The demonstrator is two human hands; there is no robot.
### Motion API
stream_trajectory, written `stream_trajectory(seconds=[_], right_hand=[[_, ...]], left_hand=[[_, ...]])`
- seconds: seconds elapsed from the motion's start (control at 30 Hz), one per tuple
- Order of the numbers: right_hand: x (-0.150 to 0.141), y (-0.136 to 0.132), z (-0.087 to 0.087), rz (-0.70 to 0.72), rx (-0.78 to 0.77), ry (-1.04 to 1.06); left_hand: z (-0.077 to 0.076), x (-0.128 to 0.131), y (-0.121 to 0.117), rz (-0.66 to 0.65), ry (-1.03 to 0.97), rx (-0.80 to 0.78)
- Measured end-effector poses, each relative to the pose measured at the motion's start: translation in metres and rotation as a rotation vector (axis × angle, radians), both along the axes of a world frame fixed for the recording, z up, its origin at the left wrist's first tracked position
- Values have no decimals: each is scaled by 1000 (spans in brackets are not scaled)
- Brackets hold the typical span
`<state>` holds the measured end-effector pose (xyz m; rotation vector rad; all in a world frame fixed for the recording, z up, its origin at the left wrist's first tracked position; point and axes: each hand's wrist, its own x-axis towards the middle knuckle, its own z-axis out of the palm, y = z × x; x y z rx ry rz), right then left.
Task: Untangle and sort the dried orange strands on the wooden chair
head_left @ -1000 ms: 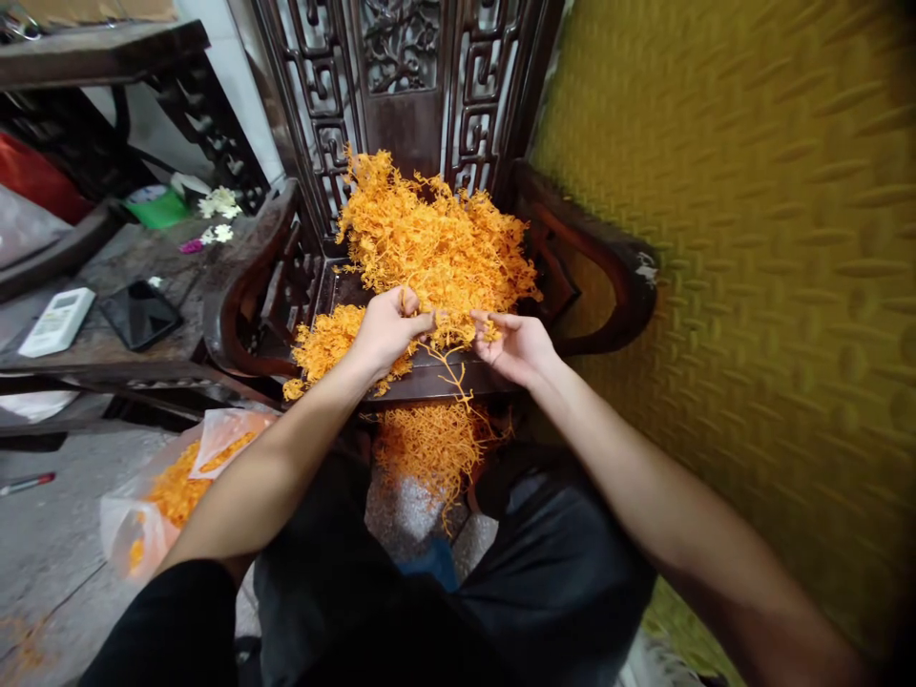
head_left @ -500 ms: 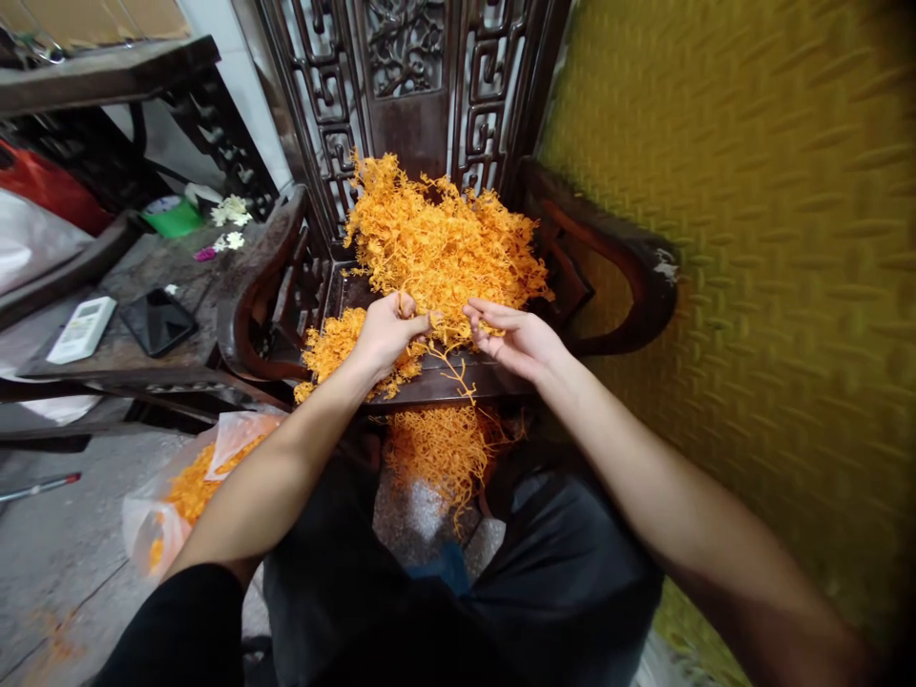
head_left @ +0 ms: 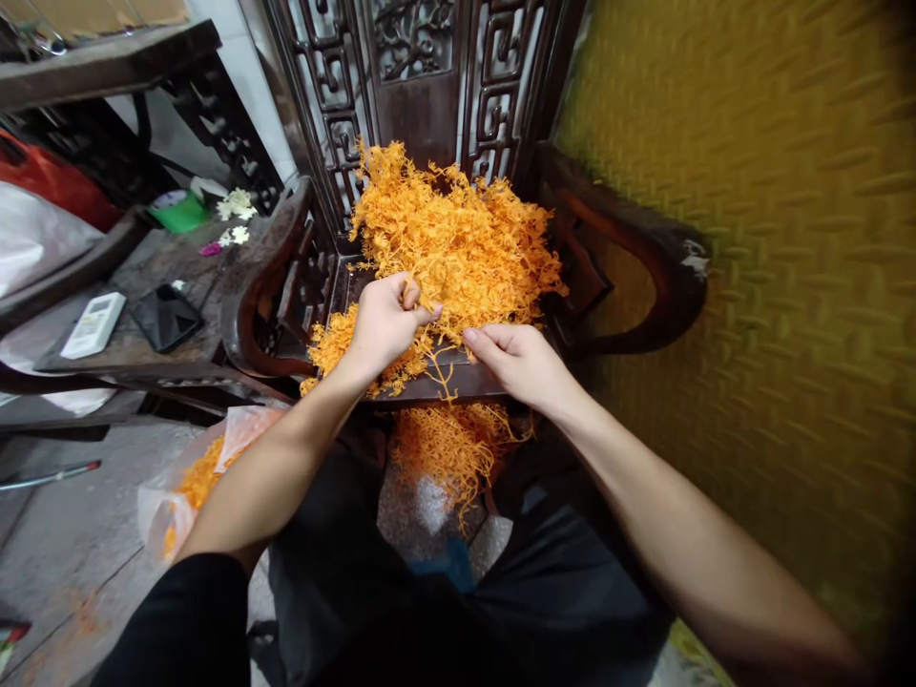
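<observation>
A large heap of orange, branching, stringy sprigs (head_left: 458,234) is piled on the dark wooden chair seat (head_left: 476,382). My left hand (head_left: 386,320) is closed in front of the heap, with an orange sprig between thumb and fingers. Close by on the right, my right hand (head_left: 526,363) pinches with thumb and forefinger; the bit of orange sprig at its fingertips is mostly hidden. A thin forked stem (head_left: 442,374) hangs below my hands over the seat edge. A smaller orange pile (head_left: 333,348) lies left, partly behind my left wrist. Thinner orange strands (head_left: 447,448) are bunched below the seat.
Curved armrests (head_left: 673,277) flank the seat. On a wooden surface at left lie a white remote control (head_left: 93,324), a black phone (head_left: 166,317), green tape (head_left: 177,212) and small white flowers (head_left: 236,205). A plastic bag (head_left: 168,506) with orange bits stands on the floor. A yellow patterned panel (head_left: 773,239) rises at right.
My right hand's fingers, spread before, have closed into a pinch near my left hand. The left hand keeps its grip. The whole view has shifted slightly.
</observation>
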<state>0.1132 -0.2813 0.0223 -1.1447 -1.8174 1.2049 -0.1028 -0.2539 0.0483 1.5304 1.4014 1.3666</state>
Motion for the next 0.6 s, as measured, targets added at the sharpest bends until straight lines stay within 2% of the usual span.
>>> stream_trajectory(seconds=[0.1,0.13,0.2,0.3,0.4,0.5,0.6], right_hand=[[18,-5,3,-23,-175,214],[24,-6,4,-33,-252,320],[33,-5,8,-49,-366,494],[36,-4,17,-26,-444,600],[30,-5,23,2,-480,675],[21,-10,25,-45,-451,747],[9,-17,23,-104,-332,619]], left_hand=[[6,-26,7,137,-65,77],[7,-32,7,143,-106,84],[9,-34,1,61,-117,36],[11,-14,-18,-88,-10,-35],[15,10,-32,-146,76,-66],[19,23,-36,-128,160,-68],[18,29,-35,-100,233,-43]])
